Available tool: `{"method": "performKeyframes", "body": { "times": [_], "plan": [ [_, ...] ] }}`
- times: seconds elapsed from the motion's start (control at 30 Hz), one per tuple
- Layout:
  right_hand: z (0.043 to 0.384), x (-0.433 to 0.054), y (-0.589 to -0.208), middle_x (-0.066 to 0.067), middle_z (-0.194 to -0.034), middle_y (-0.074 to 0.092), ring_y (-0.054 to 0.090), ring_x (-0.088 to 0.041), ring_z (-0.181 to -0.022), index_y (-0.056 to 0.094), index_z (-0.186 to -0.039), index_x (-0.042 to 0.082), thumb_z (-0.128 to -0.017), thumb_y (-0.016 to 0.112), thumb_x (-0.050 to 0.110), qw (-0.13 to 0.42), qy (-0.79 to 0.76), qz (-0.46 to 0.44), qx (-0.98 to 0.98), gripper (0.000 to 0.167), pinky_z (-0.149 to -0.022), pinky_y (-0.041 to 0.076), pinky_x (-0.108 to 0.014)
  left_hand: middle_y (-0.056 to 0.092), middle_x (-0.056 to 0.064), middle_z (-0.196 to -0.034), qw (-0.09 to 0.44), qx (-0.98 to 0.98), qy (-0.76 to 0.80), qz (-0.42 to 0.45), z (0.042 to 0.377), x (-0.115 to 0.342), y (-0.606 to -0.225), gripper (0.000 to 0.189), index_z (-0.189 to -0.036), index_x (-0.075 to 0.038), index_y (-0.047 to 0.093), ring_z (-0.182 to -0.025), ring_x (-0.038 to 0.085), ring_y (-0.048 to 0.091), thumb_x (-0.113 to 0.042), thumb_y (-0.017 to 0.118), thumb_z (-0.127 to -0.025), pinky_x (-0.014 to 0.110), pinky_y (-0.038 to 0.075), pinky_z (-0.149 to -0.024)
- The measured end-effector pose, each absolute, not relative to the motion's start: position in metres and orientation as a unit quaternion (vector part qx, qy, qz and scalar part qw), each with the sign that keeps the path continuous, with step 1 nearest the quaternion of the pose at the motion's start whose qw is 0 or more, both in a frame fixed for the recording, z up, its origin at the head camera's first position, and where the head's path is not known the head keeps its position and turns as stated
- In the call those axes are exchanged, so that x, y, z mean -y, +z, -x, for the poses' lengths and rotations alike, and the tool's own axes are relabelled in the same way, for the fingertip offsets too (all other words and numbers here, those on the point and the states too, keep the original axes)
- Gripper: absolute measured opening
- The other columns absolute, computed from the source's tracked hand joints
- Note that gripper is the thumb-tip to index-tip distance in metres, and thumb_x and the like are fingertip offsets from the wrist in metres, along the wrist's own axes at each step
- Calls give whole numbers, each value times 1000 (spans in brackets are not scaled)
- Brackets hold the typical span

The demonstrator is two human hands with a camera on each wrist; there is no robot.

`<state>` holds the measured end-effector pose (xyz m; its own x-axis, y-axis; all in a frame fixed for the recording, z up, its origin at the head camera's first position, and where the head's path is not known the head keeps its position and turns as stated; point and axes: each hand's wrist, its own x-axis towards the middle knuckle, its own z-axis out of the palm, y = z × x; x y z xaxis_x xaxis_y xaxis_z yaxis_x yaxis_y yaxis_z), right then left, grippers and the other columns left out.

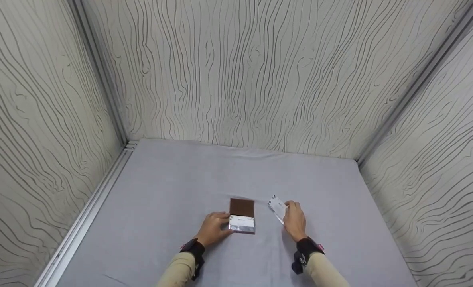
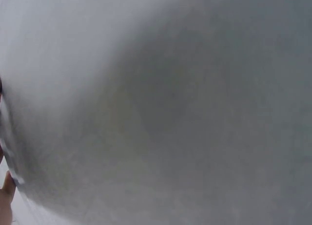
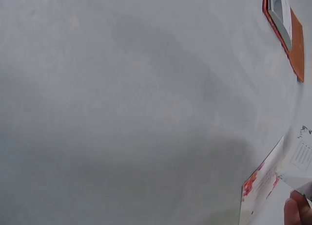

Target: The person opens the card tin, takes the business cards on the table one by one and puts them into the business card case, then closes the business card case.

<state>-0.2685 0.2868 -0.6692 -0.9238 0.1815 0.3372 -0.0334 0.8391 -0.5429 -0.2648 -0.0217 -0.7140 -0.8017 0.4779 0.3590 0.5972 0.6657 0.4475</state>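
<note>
A flat brown case (image 1: 242,207) lies on the cloth, with a white and silver card-like piece (image 1: 242,223) across its near half. My left hand (image 1: 212,229) holds the left edge of this stack, thumb by the near corner and fingertips farther up. The left wrist view catches only parts of that hand (image 2: 6,200) at a shiny edge. To the right, my right hand (image 1: 295,221) pinches a white card (image 1: 277,207) by its right side, tilted. In the right wrist view the card (image 3: 261,186) looks folded, with red-orange flowers and small print.
A pale grey cloth (image 1: 172,179) with light creases covers the table. Wood-grain patterned panels (image 1: 236,79) rise at the back and both sides. A metal rail (image 1: 89,215) runs along the left edge. Black camera straps (image 1: 309,247) circle both wrists.
</note>
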Motion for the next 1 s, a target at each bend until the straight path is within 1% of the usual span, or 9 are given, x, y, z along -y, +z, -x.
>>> {"method": "performKeyframes", "body": {
  "times": [0.3, 0.53, 0.77, 1.0],
  "plan": [
    [268, -276, -668, -15, -93, 59, 61, -33, -81, 66, -100, -1, -90, 60, -6, 201, 297, -9, 933, 12, -70, 51, -49, 70, 12, -117, 125, 901, -278, 309, 265, 22, -715, 38, -106, -2, 76, -110, 29, 64, -28, 83, -78, 47, 48, -94],
    [268, -267, -667, -12, -92, 60, 62, -28, -82, 67, -100, -1, -89, 63, -7, 196, 312, -35, 929, 14, -70, 52, -45, 70, 13, -115, 136, 897, -278, 316, 265, 23, -715, 36, -104, -2, 77, -110, 28, 64, -25, 83, -78, 46, 49, -95],
    [270, -253, -665, -10, -89, 64, 65, -26, -81, 68, -98, 1, -85, 67, -8, 195, 327, -93, 920, 16, -70, 55, -43, 71, 13, -115, 138, 896, -279, 317, 266, 22, -715, 36, -105, -2, 76, -108, 28, 65, -24, 83, -78, 46, 49, -94],
    [272, -239, -668, -10, -87, 66, 66, -24, -78, 68, -97, 0, -83, 67, -12, 214, 333, -159, 904, 18, -66, 55, -37, 70, 13, -116, 132, 897, -280, 315, 266, 22, -714, 36, -105, -2, 76, -109, 28, 65, -24, 83, -77, 45, 48, -96]
  ]
}}
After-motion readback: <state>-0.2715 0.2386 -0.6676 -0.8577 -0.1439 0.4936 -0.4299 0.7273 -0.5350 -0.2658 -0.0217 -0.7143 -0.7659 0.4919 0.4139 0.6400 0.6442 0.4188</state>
